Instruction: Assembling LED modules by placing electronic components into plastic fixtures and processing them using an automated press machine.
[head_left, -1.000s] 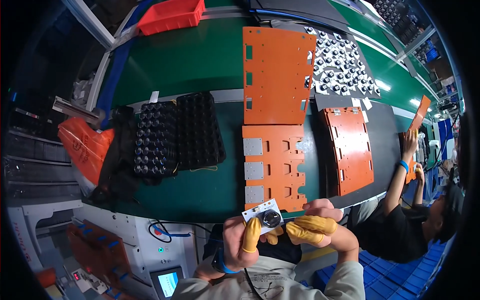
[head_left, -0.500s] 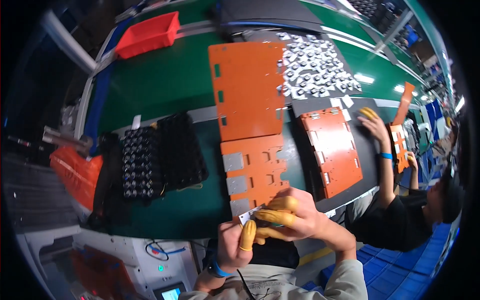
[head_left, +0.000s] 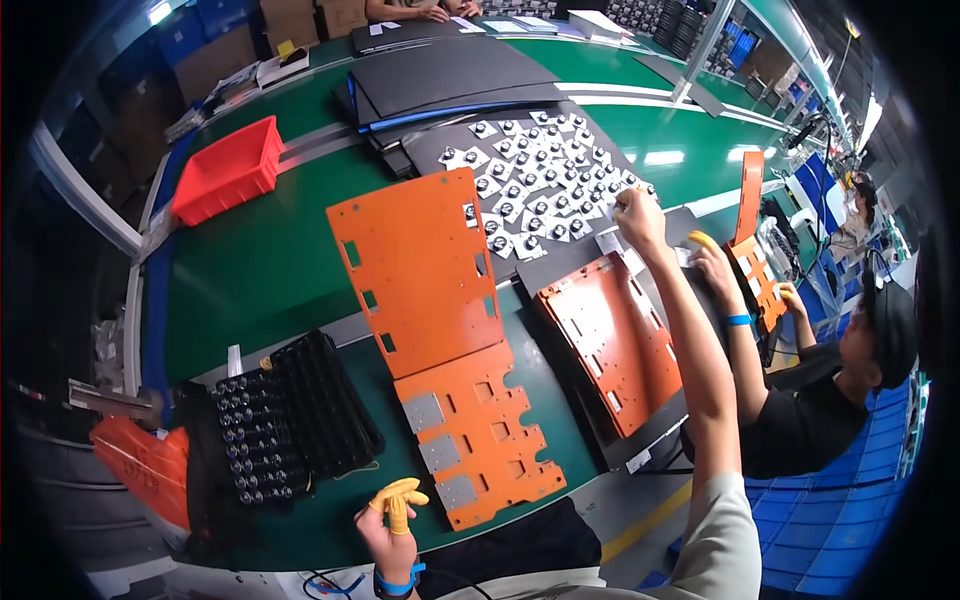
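Observation:
My left hand (head_left: 388, 530), with yellow finger covers, is at the table's near edge beside the lower orange panel. Its fingers are bent and pressed together; anything between them is hidden. Three grey metal squares (head_left: 440, 452) lie along the left side of that lower slotted panel (head_left: 490, 430). A taller orange panel (head_left: 420, 280) joins it at the far side. My right arm stretches far forward, and my right hand (head_left: 640, 218) is closed at the right edge of several white pieces with round black parts (head_left: 540, 205). Its fingertips are mostly hidden.
A black tray with round shiny parts (head_left: 255, 440) stands left of the panels, beside an empty black tray (head_left: 325, 400). Farther back are a red bin (head_left: 228, 170) and dark sheets (head_left: 450, 80). Another orange panel (head_left: 612, 340) lies right, near a co-worker's hand (head_left: 712, 265).
My hands have parted from the small metal piece they held together. The right one has reached far forward to the white pieces; the left stayed near the edge. The view has shifted.

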